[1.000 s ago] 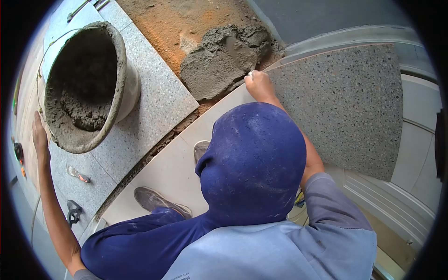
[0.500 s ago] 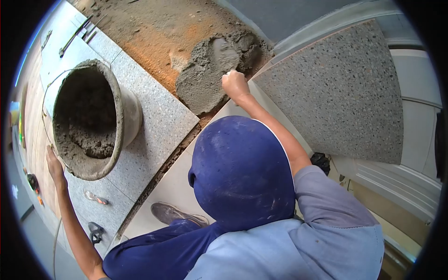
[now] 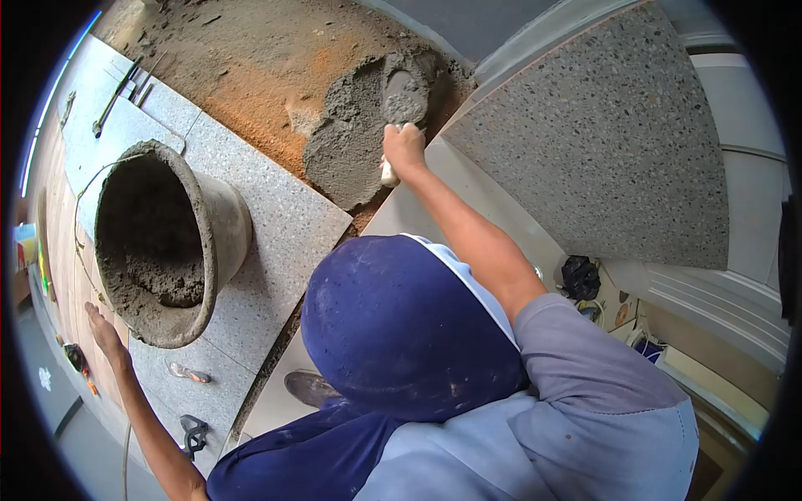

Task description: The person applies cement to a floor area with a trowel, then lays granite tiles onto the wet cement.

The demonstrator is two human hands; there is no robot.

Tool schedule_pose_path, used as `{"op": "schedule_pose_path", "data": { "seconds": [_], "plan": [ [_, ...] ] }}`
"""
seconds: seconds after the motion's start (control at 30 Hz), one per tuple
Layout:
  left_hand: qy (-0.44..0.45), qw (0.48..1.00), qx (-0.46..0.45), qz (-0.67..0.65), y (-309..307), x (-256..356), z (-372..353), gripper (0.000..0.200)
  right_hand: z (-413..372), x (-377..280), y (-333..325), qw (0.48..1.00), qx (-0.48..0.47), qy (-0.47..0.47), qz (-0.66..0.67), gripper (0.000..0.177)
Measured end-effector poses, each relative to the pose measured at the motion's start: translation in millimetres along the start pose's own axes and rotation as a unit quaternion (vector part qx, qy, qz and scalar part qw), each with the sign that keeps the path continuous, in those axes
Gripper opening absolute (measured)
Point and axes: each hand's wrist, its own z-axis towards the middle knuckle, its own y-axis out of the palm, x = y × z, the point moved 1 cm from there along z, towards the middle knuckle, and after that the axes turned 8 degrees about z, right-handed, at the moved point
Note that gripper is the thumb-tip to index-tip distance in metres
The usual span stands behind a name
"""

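Observation:
My right hand point(image 3: 404, 149) is closed around the pale handle of a trowel point(image 3: 389, 174); its blade is hard to tell from the wet mortar point(image 3: 347, 125) spread on the soil. Beside the mortar bucket point(image 3: 232, 225), my left hand point(image 3: 107, 336) has its fingers apart and holds nothing. The bucket leans over on the speckled tiles, its mouth showing grey mortar point(image 3: 159, 305) inside and a thin wire handle point(image 3: 79, 200) at its left.
A large speckled slab point(image 3: 601, 142) lies at the right. A blue cap point(image 3: 409, 326) covers the lower middle. Bare soil point(image 3: 251, 50) stretches behind the tiles. A clamp-like black tool point(image 3: 193, 434), an orange-handled tool point(image 3: 189, 372) and long bars point(image 3: 117, 98) lie at the left. A black bag point(image 3: 580, 277) sits at the right.
My left hand has come away from the bucket's wire handle, and its fingers have spread. My right hand has turned, so the trowel handle shows below it. The cap has shifted left and down.

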Motion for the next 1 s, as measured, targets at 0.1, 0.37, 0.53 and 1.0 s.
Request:
{"op": "schedule_pose_path", "data": {
  "seconds": [0.1,0.37,0.53,1.0],
  "plan": [
    [0.009,1.0,0.0,-0.003,5.1,-10.4,1.9,0.081,1.5,-50.1,-10.7,0.989,0.008,0.109,0.098,0.029],
    [0.018,1.0,0.011,-0.011,-7.4,5.9,-8.3,0.08,11.8,-83.3,-10.5,0.973,0.05,0.137,0.178,0.024],
    [-0.017,1.0,-0.003,-0.016,-4.5,-7.2,2.0,0.076,-38.8,-68.8,2.0,0.96,-0.006,0.171,0.222,0.024],
    [0.004,1.0,0.007,0.022,-14.0,9.3,-9.4,0.073,-41.5,-73.2,0.1,0.928,0.012,0.162,0.336,0.024]
  ]
}}
